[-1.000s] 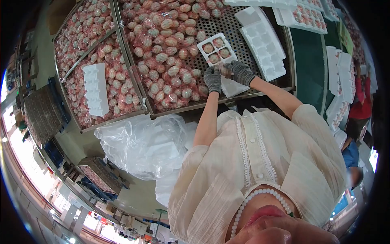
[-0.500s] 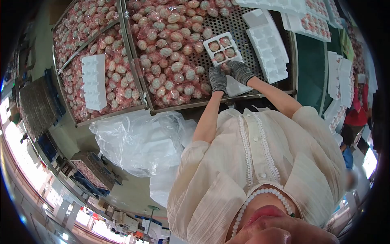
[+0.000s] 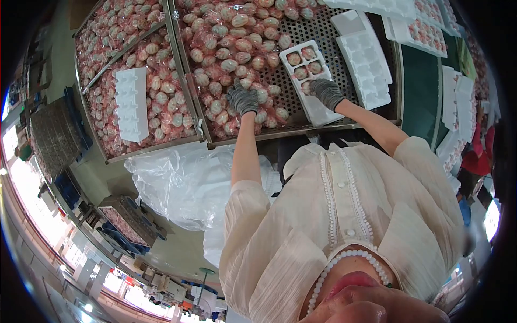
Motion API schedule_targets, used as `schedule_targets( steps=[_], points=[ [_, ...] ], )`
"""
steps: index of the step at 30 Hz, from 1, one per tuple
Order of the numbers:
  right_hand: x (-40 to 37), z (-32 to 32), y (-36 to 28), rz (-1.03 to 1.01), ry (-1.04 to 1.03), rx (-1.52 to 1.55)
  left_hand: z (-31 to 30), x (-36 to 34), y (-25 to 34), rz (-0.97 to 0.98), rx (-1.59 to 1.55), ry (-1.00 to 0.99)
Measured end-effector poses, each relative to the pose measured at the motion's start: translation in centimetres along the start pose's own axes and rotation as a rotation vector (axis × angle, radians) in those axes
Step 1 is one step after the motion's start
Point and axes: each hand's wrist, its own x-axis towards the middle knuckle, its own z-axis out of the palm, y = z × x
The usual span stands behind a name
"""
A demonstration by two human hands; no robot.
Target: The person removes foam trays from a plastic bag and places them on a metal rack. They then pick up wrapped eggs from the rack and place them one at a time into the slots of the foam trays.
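A white foam tray [image 3: 319, 114] with square compartments lies tilted on the perforated metal surface. Several wrapped eggs [image 3: 300, 72] in clear film with red print sit in its far compartments. My right hand [image 3: 327, 93], in a grey striped glove, is at the tray's third row, its fingers closed against a wrapped egg [image 3: 307, 88] there. My left hand [image 3: 243, 100], gloved the same way, reaches over the heap of wrapped eggs [image 3: 223, 65] to the left of the tray. Its fingers are apart and touch the eggs; the fingertips are partly hidden among them.
Stacked white foam trays [image 3: 366, 67] lie to the right of my tray. Another foam tray [image 3: 132, 105] rests on eggs in the left bin, beyond a metal divider [image 3: 186, 70]. Filled trays [image 3: 423, 35] stand at the upper right. Clear plastic sheeting [image 3: 177, 185] hangs below the table edge.
My left hand has left the tray's near side and moved left onto the egg heap. My right hand stays at the tray, and more of its near end shows.
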Motion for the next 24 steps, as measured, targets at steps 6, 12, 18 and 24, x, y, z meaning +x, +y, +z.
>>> schedule_targets(
  steps=[6, 12, 18, 24],
  points=[
    [0.9, 0.3, -1.2, 0.057, 0.029, -0.155, 0.8, 1.2, 0.0, -0.018, 0.202, 0.098],
    [1.0, -0.3, -0.8, 0.189, -0.071, -0.042, -1.4, -0.8, -1.3, -0.04, -0.292, 0.274],
    [-3.9, -0.6, 0.9, 0.173, 0.212, 0.371, 0.3, -4.9, 1.4, -0.385, -1.755, -0.12],
    [-7.0, -3.7, -2.1, -0.105, 0.236, 0.608, 5.3, -8.5, 10.6, -0.789, -2.349, -0.663]
  ],
)
